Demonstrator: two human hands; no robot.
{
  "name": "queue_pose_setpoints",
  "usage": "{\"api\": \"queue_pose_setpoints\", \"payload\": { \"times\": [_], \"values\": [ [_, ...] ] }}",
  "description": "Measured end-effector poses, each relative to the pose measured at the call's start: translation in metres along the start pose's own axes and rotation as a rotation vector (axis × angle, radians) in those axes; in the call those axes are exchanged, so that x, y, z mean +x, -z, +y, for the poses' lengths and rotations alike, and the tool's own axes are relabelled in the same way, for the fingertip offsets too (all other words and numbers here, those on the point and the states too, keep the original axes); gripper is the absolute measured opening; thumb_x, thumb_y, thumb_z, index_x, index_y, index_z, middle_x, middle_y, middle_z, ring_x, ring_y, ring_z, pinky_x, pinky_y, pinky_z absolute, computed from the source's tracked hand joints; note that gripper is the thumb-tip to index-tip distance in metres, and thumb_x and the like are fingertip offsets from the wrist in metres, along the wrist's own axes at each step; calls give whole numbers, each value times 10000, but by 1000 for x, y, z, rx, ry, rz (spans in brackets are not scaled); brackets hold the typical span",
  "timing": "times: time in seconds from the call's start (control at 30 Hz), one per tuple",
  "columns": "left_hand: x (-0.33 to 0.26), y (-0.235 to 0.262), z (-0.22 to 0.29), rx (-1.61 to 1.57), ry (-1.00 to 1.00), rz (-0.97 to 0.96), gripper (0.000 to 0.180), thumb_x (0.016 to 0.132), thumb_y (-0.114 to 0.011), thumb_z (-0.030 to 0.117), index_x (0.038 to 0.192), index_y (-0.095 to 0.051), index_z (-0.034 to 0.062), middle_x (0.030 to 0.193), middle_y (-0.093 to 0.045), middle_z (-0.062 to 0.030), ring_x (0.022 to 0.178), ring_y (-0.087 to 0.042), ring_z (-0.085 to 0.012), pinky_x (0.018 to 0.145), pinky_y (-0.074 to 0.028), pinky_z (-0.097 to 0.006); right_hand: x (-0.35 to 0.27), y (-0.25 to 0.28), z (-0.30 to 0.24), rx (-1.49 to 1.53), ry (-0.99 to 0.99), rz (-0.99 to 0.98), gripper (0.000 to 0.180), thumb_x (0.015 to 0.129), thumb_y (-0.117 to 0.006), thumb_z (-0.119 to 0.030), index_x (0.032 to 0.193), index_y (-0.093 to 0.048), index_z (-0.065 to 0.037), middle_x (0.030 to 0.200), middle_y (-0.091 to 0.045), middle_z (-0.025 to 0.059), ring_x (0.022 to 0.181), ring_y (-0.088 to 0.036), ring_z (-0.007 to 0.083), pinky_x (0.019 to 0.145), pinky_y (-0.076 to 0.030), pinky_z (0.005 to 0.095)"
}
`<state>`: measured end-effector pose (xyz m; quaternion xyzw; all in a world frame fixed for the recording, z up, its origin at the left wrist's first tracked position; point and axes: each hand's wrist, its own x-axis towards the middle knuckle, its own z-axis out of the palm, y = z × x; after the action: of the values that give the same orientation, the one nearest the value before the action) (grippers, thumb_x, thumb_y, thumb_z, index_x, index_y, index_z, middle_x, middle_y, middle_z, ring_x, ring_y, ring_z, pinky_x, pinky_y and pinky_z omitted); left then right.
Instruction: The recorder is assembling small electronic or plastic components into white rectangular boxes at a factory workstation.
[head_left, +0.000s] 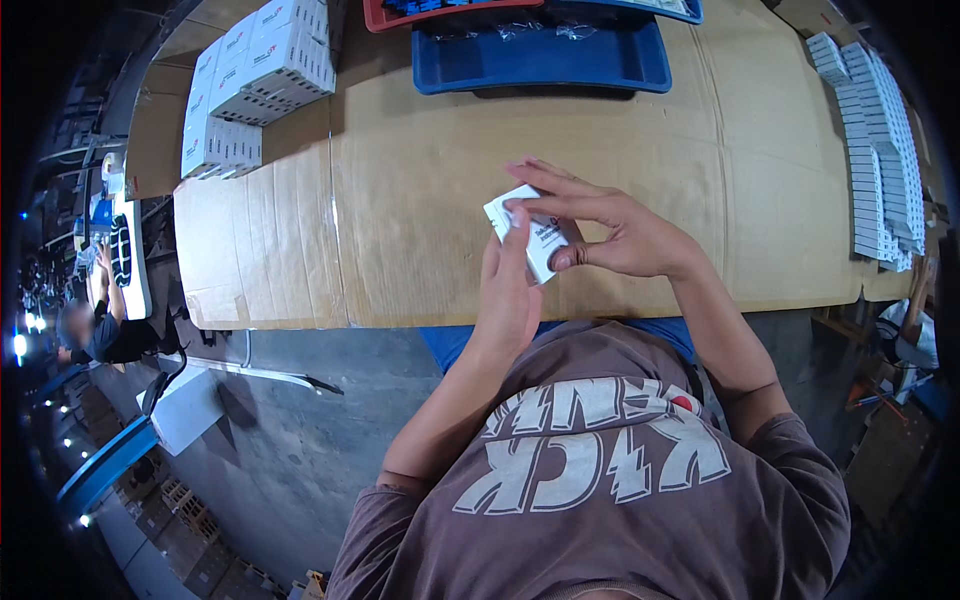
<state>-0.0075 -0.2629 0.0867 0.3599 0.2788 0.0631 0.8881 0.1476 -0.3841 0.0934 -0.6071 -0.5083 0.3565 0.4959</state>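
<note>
You are in a packing workshop; your bench (420,200) is lined with cardboard; stacked white cartons (250,80), a blue tray (540,60), a concrete floor (300,450), another worker (95,330) nearby.

Lighting: even and fairly bright over the cardboard-covered surface (430,190) beyond the hands (545,250); soft, short shadows are cast beneath them. Glare: mild washout is seen on the white boxes (255,80) far left of the hands. Dim zones: floor (290,450) below the hands, with small point lights (20,345) flaring at far left. Distortion: straight edges are bowed; corners are vignetted black. Focus: the centre is rendered sharp, the rim soft.
</note>
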Motion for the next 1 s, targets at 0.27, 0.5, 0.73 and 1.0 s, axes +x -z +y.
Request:
{"api": "queue_pose_setpoints", "payload": {
  "times": [0.27, 0.5, 0.73, 1.0],
  "values": [
    [-8, -2, 5, 311, -141, -55, 460, 1076, -615, 148, 1486, -505, -29, 1227, -685, -66, 1102, -654, -109, 975, -515, -278, -6, -2, -14, -113, -116, 244, 1008, 739, -861, 11, 1607, -371, -141, 1682, -383, 87, 1582, -302, 287, 1283, -289, 447],
    [-9, -1, 9, 461, -201, -165, 522, 1045, -645, 96, 1541, -502, 13, 1394, -646, -114, 1153, -638, -118, 988, -501, -283, -12, 3, -10, -118, -58, 285, 955, 748, -837, 63, 1580, -394, -91, 1568, -536, 116, 1456, -500, 326, 1182, -441, 425],
    [-5, 1, 10, 645, -407, -290, 596, 961, -641, -2, 1541, -508, 40, 1512, -576, -179, 1358, -585, -272, 1105, -462, -348, -13, 4, -15, 159, -177, 330, 825, 788, -830, 33, 1526, -484, -93, 1459, -639, 124, 1333, -616, 302, 1139, -476, 418],
    [-2, 6, 17, 737, -578, -249, 549, 966, -657, 44, 1504, -546, 39, 1455, -592, -174, 1338, -580, -302, 1116, -442, -396, -17, 8, -15, 143, -127, 291, 631, 802, -845, -16, 1393, -627, -43, 1388, -683, 93, 1309, -625, 222, 1119, -500, 371]
  ]
}}
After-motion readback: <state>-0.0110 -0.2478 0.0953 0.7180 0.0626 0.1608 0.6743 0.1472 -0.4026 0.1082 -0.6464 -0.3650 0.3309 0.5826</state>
